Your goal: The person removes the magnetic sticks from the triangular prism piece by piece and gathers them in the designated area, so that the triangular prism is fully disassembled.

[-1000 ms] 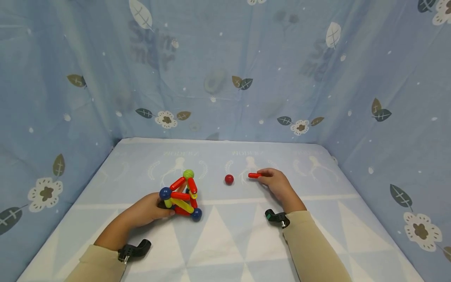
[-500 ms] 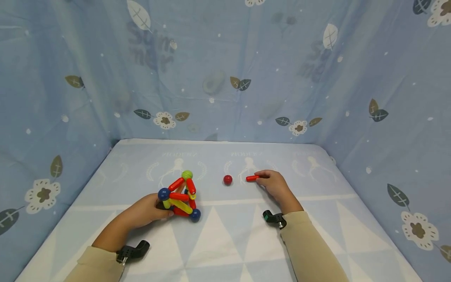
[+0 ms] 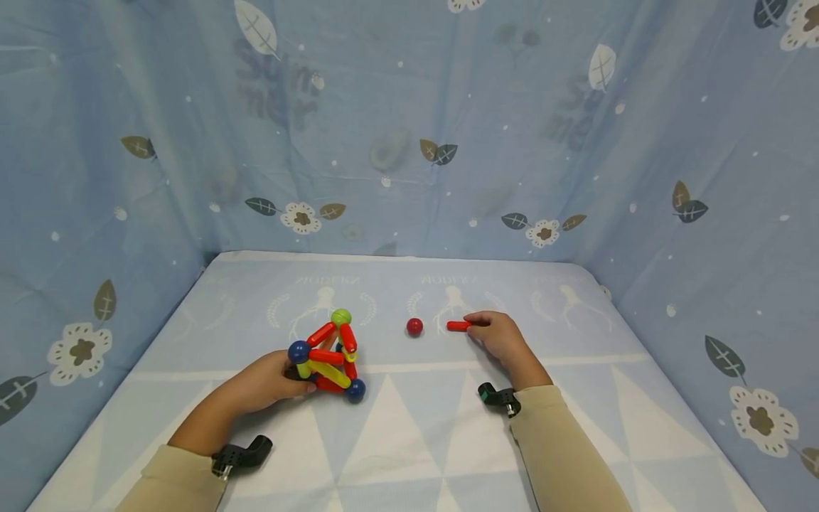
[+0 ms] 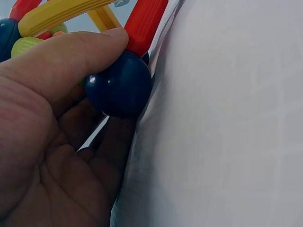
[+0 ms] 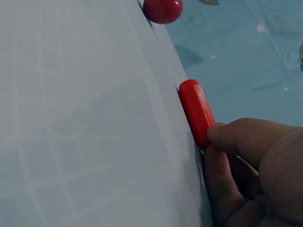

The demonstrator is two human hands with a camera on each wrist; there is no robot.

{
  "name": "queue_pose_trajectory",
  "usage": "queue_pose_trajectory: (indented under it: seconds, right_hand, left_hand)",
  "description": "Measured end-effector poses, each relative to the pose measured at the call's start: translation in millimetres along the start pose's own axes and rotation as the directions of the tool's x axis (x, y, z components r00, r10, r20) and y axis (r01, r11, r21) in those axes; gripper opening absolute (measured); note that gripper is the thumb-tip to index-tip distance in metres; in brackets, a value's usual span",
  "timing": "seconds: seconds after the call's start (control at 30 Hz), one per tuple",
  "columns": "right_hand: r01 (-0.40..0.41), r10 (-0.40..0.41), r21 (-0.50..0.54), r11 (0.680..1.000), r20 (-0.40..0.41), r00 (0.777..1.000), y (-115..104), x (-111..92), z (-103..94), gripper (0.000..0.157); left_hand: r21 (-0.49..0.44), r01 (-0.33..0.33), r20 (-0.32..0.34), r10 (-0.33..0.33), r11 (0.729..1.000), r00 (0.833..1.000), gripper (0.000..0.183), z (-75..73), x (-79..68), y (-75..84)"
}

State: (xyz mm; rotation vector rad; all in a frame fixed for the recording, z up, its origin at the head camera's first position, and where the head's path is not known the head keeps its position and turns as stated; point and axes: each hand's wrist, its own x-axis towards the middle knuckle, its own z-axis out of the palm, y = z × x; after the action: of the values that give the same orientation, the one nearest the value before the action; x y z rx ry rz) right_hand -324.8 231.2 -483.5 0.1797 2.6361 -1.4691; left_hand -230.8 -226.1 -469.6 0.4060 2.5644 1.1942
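Note:
On the left, my left hand point(image 3: 276, 380) grips the lower corner of a magnetic stick-and-ball frame point(image 3: 329, 357) built from red and yellow sticks with blue and green balls. In the left wrist view, its thumb lies over a dark blue ball point(image 4: 119, 85) where a red stick point(image 4: 146, 26) joins. Farther right, my right hand point(image 3: 502, 338) pinches one end of a short red magnetic stick point(image 3: 458, 326) between thumb and fingers, close to the tabletop. The stick's free end points left toward a loose red ball point(image 3: 414, 327), with a gap between them.
A pale cloth with triangle prints covers the table point(image 3: 397, 455). Blue patterned curtain point(image 3: 397, 128) encloses the back and both sides. Each wrist carries a black camera mount point(image 3: 243, 454).
The red stick in my right hand has come slightly down and settled level near the tabletop. My left hand and the frame stay put.

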Motion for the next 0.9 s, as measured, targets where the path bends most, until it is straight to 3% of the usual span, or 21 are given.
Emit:
queue_pose_trajectory:
  seconds: [0.27,0.43,0.53,0.9]
  right_hand:
    - [0.001,-0.001,0.003,1.0,-0.018,1.0,-1,-3,-1.5,0.032]
    - [0.0,0.0,0.002,1.0,-0.114,0.993,-7,-6,-0.4,0.031]
    - [0.046,-0.047,-0.012,0.999,-0.153,0.987,-14,-10,2.8,0.031]
    - [0.186,-0.184,0.026,0.982,-0.065,0.981,-52,-31,31.5,0.032]
  left_hand:
    - [0.0,-0.004,0.006,0.004,1.0,1.0,0.047,0.2,0.5,-0.1]
    - [-0.001,0.017,0.007,-0.017,1.0,1.0,0.047,2.2,0.0,-0.6]
    - [-0.006,0.027,0.001,-0.027,1.0,1.0,0.048,3.7,-0.2,-1.2]
    - [-0.01,0.014,0.001,-0.014,1.0,1.0,0.045,0.4,1.9,-0.9]
